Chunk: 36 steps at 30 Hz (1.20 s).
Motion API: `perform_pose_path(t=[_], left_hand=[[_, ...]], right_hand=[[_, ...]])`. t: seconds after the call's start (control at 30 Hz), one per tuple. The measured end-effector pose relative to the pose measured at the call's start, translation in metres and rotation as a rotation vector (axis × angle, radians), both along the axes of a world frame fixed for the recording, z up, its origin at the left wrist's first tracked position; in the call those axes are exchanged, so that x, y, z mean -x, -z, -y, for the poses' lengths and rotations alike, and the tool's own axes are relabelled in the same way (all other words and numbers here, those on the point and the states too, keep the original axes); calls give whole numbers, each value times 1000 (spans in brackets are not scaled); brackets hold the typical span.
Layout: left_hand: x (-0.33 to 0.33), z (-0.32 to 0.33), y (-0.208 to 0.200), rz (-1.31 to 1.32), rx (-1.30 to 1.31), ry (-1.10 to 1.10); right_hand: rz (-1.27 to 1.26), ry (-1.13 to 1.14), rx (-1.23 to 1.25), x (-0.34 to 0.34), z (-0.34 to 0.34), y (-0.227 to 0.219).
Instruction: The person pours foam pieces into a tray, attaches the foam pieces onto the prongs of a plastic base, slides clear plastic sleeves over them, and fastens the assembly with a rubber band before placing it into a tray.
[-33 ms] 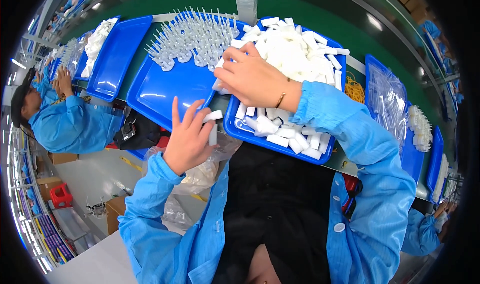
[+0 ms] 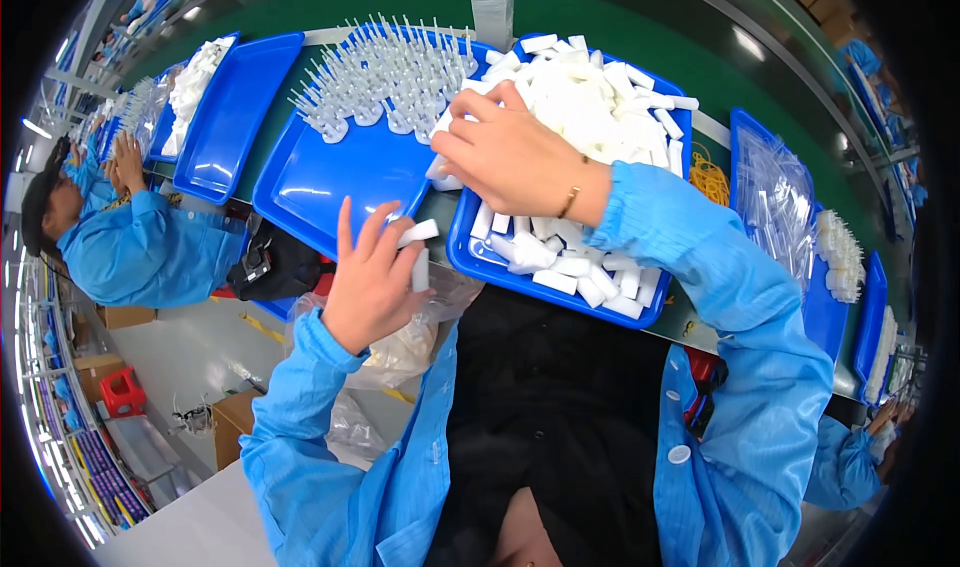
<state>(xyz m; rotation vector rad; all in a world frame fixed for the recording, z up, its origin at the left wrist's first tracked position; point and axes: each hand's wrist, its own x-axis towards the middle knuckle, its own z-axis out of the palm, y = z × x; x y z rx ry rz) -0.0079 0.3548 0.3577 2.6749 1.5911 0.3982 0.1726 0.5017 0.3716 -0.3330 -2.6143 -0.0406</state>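
Note:
My left hand is raised beside the near edge of a blue tray, its fingers partly bent. Two small white foam-like blocks are in it: one block juts out by the fingertips, and another block lies against the inner side of the hand. My right hand is over the left side of a second blue tray heaped with white blocks. Its fingers are curled, with a white block showing under them; the thumb is largely hidden.
Clear plastic parts with upright stems stand at the back of the left blue tray. Yellow bands lie right of the block tray, before a tray of clear plastic pieces. A co-worker sits at the left.
My left hand has shifted very slightly to the left with its blocks. My right hand has moved a touch to the right.

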Motion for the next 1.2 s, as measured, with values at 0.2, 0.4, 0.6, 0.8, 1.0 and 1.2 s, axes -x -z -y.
perform_pose_path(t=[0.2,0.4,0.6,0.8,1.0,1.2], left_hand=[[-12,5,-18,314,-58,-11],[-53,-21,13,319,-14,5],[-33,-25,16,322,-134,-114],[-29,-49,27,237,-176,-360],[-26,-62,35,167,-172,-327],[-26,-58,28,309,-284,-351]], right_hand=[[202,65,74,-56,11,-33],[195,66,187,-51,-9,-40],[162,93,118,-19,-57,-7],[268,-8,100,15,-61,13],[281,37,106,27,-59,26],[220,28,59,31,-59,29]])
